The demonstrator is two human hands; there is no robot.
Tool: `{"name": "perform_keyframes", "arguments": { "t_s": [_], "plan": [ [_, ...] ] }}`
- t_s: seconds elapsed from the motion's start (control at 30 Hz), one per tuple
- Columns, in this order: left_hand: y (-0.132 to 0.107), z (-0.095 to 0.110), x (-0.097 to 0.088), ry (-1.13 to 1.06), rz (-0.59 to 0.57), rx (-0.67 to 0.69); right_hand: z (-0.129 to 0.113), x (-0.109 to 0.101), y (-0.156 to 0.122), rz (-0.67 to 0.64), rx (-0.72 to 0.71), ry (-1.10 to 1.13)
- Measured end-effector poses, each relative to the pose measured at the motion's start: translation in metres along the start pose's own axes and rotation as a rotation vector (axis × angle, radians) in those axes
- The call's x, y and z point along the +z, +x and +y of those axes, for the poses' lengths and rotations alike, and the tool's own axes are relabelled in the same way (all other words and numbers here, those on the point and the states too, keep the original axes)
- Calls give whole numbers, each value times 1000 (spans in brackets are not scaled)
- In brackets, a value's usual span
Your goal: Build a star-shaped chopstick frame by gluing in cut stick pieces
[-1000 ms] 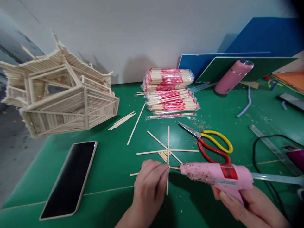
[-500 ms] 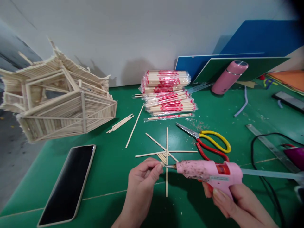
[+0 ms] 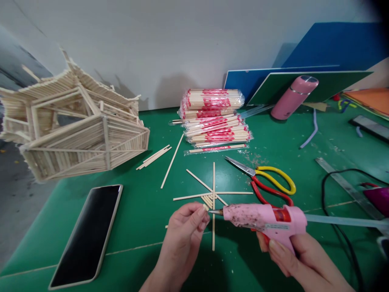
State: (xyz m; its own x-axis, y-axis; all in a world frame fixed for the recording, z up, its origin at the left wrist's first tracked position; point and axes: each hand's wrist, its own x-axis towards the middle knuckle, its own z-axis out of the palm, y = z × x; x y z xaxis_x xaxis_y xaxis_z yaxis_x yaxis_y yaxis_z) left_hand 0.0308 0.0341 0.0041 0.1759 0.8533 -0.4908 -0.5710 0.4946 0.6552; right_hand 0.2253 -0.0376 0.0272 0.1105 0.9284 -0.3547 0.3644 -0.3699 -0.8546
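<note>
My left hand (image 3: 185, 231) pinches a short wooden stick (image 3: 206, 207) between thumb and fingers, its end tilted up to the right. My right hand (image 3: 296, 259) grips a pink glue gun (image 3: 264, 221) by the handle, and the metal nozzle points left and touches the stick's end. Just beyond them several loose sticks (image 3: 213, 194) lie crossed on the green table (image 3: 146, 211).
A stick-built model house (image 3: 75, 125) stands at the far left, a black phone (image 3: 86, 233) lies in front of it. Wrapped chopstick bundles (image 3: 214, 115), red-and-yellow scissors (image 3: 267, 184), a pink bottle (image 3: 293, 97), a metal ruler (image 3: 346, 186) and a black cable (image 3: 334, 194) lie around.
My left hand lifted the short stick off the crossed sticks and now holds it raised at the nozzle. The glue gun has shifted slightly left toward it.
</note>
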Motion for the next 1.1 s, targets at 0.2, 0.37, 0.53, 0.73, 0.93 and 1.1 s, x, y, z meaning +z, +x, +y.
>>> {"name": "perform_keyframes", "arguments": {
  "t_s": [0.2,0.37,0.53,0.73,0.93,1.1],
  "plan": [
    [-1,0,1,0,1,-17,1,-1,1,14,-38,-28],
    [1,-1,1,-6,-3,-19,-1,-1,1,50,-46,-27],
    [2,-2,-2,-16,-20,-30,-2,-1,1,9,-27,-11],
    [2,-3,-2,-34,-34,-39,0,-1,1,-7,-20,-15],
    [0,-3,-1,-4,-58,-36,-2,1,5,-39,-17,103],
    [-2,-3,2,48,-32,-49,-4,-2,15,116,14,197]
  ]
}}
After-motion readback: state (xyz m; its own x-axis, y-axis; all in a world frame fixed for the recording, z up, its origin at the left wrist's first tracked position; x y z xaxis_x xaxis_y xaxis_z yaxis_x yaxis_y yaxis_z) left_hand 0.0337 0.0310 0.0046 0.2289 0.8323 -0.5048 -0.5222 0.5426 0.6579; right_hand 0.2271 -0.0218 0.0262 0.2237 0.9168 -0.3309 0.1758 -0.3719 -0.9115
